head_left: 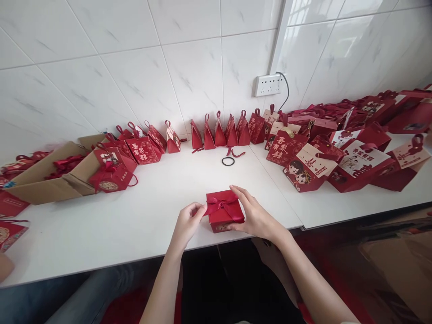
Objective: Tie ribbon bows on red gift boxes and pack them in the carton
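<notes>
Pinching: L hand (189, 220) had thumb + index closed on tail of the ribbon (212, 209), at L edge of the red box (218, 220). R hand (254, 216) had fingers apart, holding the box betw. thumb on front face and fingertips at far edge; firmness couldn't be told. Box sat on the white table (158, 207), near its front edge, betw. both hands. Judged: best for R to brace w/o denting the card, L to draw the tail low & flat so the bow (221, 205) stayed centred; too hard a tug prob. would've skewed it. Materials: ribbon glossy, satin-like; box looked like stiff card, squarish, crisp-edged. Beyond: thin black ring (228, 165); row of tented red boxes (220, 135) w/ looped handles; R, crowded, slant-sided printed boxes (308, 166); L, open carton (57, 189), brown, matte. Behind: glossy veined tiles (189, 22).
</notes>
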A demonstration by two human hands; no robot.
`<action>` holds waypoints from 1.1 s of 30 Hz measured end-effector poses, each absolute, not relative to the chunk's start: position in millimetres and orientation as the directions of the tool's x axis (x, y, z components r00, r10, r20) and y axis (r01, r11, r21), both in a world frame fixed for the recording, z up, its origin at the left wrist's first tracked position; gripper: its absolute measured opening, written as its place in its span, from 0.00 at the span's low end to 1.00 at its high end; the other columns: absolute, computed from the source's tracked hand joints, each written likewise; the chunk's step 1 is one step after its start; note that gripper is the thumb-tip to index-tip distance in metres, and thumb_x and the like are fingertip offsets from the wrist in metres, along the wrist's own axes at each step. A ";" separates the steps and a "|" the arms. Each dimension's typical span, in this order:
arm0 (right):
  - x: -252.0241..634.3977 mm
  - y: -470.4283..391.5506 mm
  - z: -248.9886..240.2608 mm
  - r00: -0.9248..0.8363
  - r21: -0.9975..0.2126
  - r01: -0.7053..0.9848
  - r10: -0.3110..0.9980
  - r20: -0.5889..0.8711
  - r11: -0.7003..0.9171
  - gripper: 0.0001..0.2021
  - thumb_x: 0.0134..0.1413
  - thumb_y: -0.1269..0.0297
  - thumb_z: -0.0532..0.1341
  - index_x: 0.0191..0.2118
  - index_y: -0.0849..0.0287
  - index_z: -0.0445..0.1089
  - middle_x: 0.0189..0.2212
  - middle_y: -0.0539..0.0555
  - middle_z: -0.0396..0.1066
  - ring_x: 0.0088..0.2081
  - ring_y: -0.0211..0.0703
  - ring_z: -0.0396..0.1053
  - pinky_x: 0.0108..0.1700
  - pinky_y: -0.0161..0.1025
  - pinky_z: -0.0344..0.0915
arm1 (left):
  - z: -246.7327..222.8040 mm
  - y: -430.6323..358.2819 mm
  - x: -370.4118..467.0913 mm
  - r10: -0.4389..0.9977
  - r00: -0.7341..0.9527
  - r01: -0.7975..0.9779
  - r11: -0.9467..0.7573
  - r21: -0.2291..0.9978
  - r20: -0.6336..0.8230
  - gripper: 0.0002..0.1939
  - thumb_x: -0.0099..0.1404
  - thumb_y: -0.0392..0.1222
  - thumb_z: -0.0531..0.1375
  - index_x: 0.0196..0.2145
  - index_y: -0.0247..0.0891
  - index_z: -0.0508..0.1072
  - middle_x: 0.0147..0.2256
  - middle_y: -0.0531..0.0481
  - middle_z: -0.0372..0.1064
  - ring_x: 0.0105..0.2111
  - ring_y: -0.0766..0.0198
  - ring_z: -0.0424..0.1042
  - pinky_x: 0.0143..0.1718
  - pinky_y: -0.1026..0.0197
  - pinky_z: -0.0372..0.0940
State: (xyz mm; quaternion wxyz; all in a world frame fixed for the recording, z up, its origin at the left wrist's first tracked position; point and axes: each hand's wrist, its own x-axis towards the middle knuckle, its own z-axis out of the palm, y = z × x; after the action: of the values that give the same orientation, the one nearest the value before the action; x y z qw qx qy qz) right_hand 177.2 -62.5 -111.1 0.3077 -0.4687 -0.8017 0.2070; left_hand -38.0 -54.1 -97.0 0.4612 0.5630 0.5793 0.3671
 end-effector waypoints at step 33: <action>163.9 -47.5 -118.9 0.079 -0.998 0.062 0.997 -0.002 -0.007 0.15 0.47 0.51 0.60 0.24 0.58 0.62 0.43 0.59 0.67 0.44 0.46 0.68 0.46 0.44 0.67 | -92.9 -29.7 -25.1 0.977 0.163 0.460 0.044 0.887 -0.134 0.17 0.58 0.58 0.56 0.34 0.40 0.65 0.28 0.54 0.65 0.28 0.65 0.66 0.29 0.63 0.60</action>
State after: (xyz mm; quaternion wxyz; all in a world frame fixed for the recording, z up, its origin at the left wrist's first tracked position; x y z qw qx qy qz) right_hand 163.9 -47.5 -118.9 0.5025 -0.5356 -0.4941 0.4653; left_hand -25.1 -29.7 -92.9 0.4374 0.6248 0.5752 0.2957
